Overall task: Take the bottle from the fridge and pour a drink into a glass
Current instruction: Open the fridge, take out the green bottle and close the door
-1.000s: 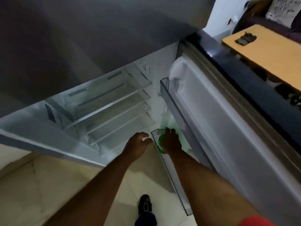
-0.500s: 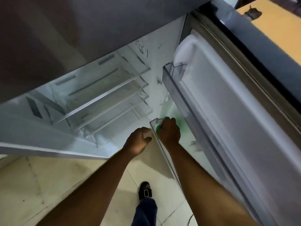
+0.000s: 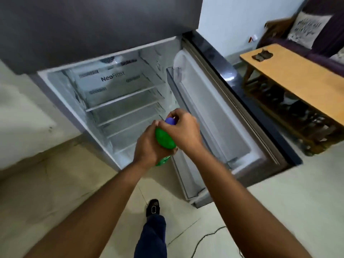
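A green bottle (image 3: 164,138) with a blue cap (image 3: 170,121) is held up in front of the open fridge (image 3: 119,94), clear of the door shelf. My left hand (image 3: 147,146) wraps the bottle's body from the left. My right hand (image 3: 183,131) grips the bottle's neck at the cap from the right. The lower part of the bottle is hidden behind my left hand. No glass is in view.
The fridge door (image 3: 223,116) stands open to the right, with its clear lower door shelf (image 3: 186,179) below my hands. The glass shelves inside hold nothing. A wooden table (image 3: 297,81) stands at the right, a sofa with a cushion (image 3: 309,27) behind it. A cable (image 3: 208,237) lies on the tiled floor.
The bottle has come up out of the lower door shelf. My left hand moved from the shelf's edge onto the bottle's body, and the head rose and pulled back.
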